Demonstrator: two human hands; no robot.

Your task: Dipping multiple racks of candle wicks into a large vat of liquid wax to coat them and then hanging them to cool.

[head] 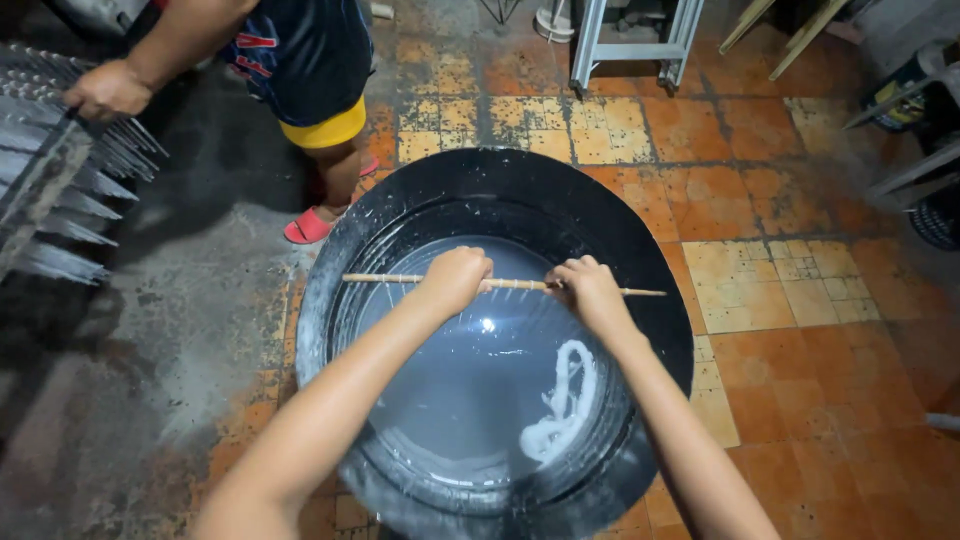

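A thin wooden stick [385, 278] lies level over a wide black tub [640, 260] of pale liquid. My left hand [456, 278] grips the stick near its middle. My right hand [590, 290] grips it a little to the right, with the bare tip poking out past it. Fine pale threads seem to hang from the stick down toward the liquid. A white clump of foam or wax [560, 405] floats near the tub's right side.
Another person in dark shorts and red sandals [310, 225] stands beyond the tub, one hand [105, 92] on a rack of pale hanging spikes [60, 190] at the left. Worn orange tiles [790, 300] lie to the right, metal frame legs [625, 45] at the back.
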